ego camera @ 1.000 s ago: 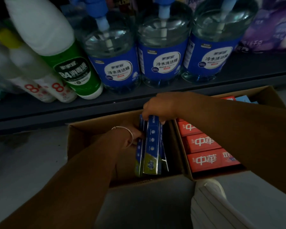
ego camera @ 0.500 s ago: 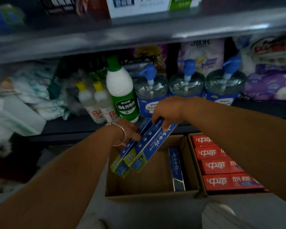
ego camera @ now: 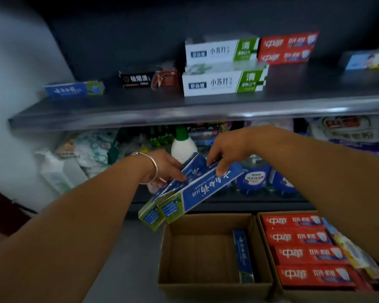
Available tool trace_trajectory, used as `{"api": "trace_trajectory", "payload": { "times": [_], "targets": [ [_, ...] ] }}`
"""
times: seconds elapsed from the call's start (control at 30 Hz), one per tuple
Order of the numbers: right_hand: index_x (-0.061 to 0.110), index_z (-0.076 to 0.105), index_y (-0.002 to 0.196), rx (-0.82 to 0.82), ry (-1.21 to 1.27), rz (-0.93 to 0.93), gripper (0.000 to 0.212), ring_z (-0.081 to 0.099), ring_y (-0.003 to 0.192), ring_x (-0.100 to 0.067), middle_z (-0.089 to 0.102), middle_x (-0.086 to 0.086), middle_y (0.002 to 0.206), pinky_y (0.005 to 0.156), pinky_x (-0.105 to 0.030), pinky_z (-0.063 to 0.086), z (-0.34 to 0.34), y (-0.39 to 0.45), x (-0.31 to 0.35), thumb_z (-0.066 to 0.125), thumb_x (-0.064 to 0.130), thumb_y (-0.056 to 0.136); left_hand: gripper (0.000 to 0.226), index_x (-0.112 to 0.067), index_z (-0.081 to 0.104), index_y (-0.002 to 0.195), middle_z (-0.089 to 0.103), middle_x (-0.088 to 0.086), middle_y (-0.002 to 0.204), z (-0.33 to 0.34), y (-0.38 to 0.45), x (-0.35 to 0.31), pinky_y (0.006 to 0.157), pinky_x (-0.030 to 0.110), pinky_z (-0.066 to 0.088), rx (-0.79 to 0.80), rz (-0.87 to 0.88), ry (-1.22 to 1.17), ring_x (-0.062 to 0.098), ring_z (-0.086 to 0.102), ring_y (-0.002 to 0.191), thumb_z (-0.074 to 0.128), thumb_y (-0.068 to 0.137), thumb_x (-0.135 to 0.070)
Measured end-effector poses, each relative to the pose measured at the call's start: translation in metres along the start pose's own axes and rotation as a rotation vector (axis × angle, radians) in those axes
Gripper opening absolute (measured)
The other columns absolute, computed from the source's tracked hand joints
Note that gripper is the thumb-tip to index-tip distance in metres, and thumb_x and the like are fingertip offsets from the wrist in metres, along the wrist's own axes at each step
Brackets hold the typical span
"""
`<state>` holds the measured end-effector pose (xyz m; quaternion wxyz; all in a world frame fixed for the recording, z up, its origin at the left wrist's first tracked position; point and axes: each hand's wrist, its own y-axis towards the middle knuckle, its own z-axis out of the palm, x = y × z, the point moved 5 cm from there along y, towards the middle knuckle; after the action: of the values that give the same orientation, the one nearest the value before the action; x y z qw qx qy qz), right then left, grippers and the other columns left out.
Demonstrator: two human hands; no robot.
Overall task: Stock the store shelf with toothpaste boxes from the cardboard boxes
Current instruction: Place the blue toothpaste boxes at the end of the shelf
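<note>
We hold a bundle of blue toothpaste boxes (ego camera: 197,191) tilted between both hands: our left hand (ego camera: 164,167) grips its upper left side, our right hand (ego camera: 225,149) pinches its top edge. Directly below the hands sits a cardboard box (ego camera: 206,287) with one blue box (ego camera: 243,256) left inside. Above the hands runs the shelf (ego camera: 184,112).

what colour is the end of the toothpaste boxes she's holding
Green, on otherwise blue toothpaste boxes; the head view shows it.
</note>
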<state>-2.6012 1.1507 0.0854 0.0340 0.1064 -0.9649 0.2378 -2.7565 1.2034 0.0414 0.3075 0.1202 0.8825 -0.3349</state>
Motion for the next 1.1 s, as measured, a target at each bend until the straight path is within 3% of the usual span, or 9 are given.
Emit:
{"api": "trace_trajectory", "payload": {
  "times": [0.17, 0.27, 0.3, 0.4, 0.5, 0.63, 0.73, 0.9, 1.1],
  "targets": [
    [0.029, 0.059, 0.127, -0.093, 0.074, 0.019, 0.047, 0.05, 0.118, -0.016, 0.054, 0.008, 0.131, 0.103, -0.035, 0.041, -0.036, -0.024, 0.013, 0.069, 0.037, 0.081, 0.038, -0.016, 0.068, 0.111, 0.071, 0.006, 0.099, -0.034, -0.026, -0.016, 0.086, 0.037, 0.052, -0.027, 0.047, -0.028, 0.024, 0.065, 0.094, 0.076, 0.074, -0.015],
    [0.027, 0.057, 0.129, -0.112, 0.112, 0.02, 0.045, 0.054, 0.099, -0.012, 0.055, 0.006, 0.123, 0.077, -0.021, 0.052, -0.054, -0.037, 0.022, 0.066, 0.034, 0.085, 0.038, -0.015, 0.067, 0.112, 0.07, 0.01, 0.105, -0.048, -0.039, -0.023, 0.093, 0.042, 0.051, -0.033, 0.076, -0.048, 0.028, 0.064, 0.103, 0.075, 0.075, -0.014],
    [0.027, 0.056, 0.129, -0.117, 0.12, 0.02, 0.045, 0.055, 0.098, -0.012, 0.054, 0.007, 0.123, 0.077, -0.019, 0.052, -0.059, -0.039, 0.025, 0.065, 0.034, 0.086, 0.037, -0.015, 0.067, 0.112, 0.07, 0.01, 0.106, -0.053, -0.043, -0.025, 0.094, 0.043, 0.051, -0.04, 0.091, -0.052, 0.028, 0.064, 0.103, 0.075, 0.075, -0.014],
    [0.027, 0.056, 0.13, -0.147, 0.144, 0.034, 0.045, 0.049, 0.117, -0.016, 0.052, 0.006, 0.132, 0.101, -0.031, 0.041, -0.071, -0.045, 0.03, 0.065, 0.033, 0.086, 0.038, -0.013, 0.065, 0.115, 0.071, 0.009, 0.099, -0.062, -0.055, -0.033, 0.088, 0.039, 0.052, -0.053, 0.128, -0.068, 0.023, 0.066, 0.087, 0.073, 0.077, -0.012],
    [0.027, 0.057, 0.128, -0.164, 0.193, 0.035, 0.043, 0.049, 0.114, -0.016, 0.053, 0.003, 0.131, 0.102, -0.033, 0.039, -0.081, -0.048, 0.031, 0.065, 0.031, 0.086, 0.041, -0.01, 0.062, 0.118, 0.07, 0.009, 0.094, -0.072, -0.064, -0.039, 0.082, 0.036, 0.053, -0.06, 0.141, -0.108, 0.019, 0.065, 0.075, 0.072, 0.078, -0.008],
    [0.024, 0.057, 0.129, -0.201, 0.226, 0.019, 0.042, 0.049, 0.115, -0.015, 0.056, 0.002, 0.129, 0.1, -0.029, 0.035, -0.093, -0.047, 0.031, 0.064, 0.028, 0.088, 0.035, -0.012, 0.064, 0.115, 0.07, 0.004, 0.083, -0.086, -0.07, -0.048, 0.062, 0.024, 0.056, -0.089, 0.158, -0.126, 0.012, 0.065, 0.065, 0.069, 0.08, -0.007],
    [0.023, 0.059, 0.127, -0.239, 0.28, 0.005, 0.039, 0.05, 0.114, -0.014, 0.058, 0.005, 0.12, 0.099, -0.027, 0.035, -0.1, -0.044, 0.027, 0.063, 0.026, 0.088, 0.036, -0.013, 0.063, 0.116, 0.069, 0.005, 0.089, -0.097, -0.07, -0.054, 0.067, 0.025, 0.055, -0.119, 0.172, -0.122, 0.014, 0.063, 0.072, 0.069, 0.081, -0.008],
    [0.021, 0.064, 0.121, -0.311, 0.458, -0.024, 0.034, 0.054, 0.113, -0.021, 0.06, 0.002, 0.115, 0.102, -0.04, 0.043, -0.109, -0.033, 0.016, 0.066, 0.021, 0.087, 0.036, -0.008, 0.064, 0.116, 0.068, 0.015, 0.109, -0.116, -0.063, -0.066, 0.091, 0.039, 0.051, -0.154, 0.198, -0.146, 0.024, 0.063, 0.09, 0.068, 0.081, -0.005],
    [0.02, 0.066, 0.105, -0.383, 0.578, -0.028, 0.021, 0.058, 0.11, -0.025, 0.065, -0.004, 0.112, 0.099, -0.047, 0.046, -0.119, -0.006, -0.003, 0.068, 0.022, 0.084, 0.035, -0.011, 0.065, 0.115, 0.07, 0.01, 0.097, -0.139, -0.045, -0.079, 0.076, 0.032, 0.054, -0.182, 0.206, -0.096, 0.019, 0.065, 0.075, 0.07, 0.08, -0.008]
  ]
}}
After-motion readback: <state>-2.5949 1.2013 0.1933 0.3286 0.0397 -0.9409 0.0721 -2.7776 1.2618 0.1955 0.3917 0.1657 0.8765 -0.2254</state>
